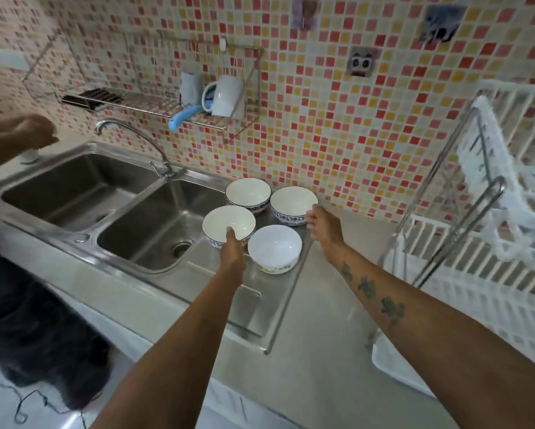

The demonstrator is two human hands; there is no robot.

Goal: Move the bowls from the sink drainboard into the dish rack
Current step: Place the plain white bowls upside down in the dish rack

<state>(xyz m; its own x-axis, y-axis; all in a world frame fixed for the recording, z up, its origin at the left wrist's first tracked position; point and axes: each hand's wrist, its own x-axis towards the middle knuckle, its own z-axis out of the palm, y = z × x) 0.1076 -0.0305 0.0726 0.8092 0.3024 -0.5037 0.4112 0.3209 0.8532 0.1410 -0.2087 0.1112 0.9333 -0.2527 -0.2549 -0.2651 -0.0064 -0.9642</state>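
Note:
Several white bowls stand upright on the steel drainboard (254, 308) to the right of the sink. My left hand (232, 247) grips the near rim of the front-left bowl (226, 219), thumb inside it. My right hand (322, 226) holds the right rim of the back-right bowl (291, 201). A back-left bowl (247, 191) and a plain white bowl (274, 246) at the front stand untouched. The white dish rack (492, 283) stands on the counter at the right.
A double steel sink (130, 212) with a curved tap (130, 131) lies left of the bowls. A wall shelf (155, 103) holds mugs above it. Another person's hand (34, 131) reaches in at the far left. A steel frame (464, 224) leans at the rack.

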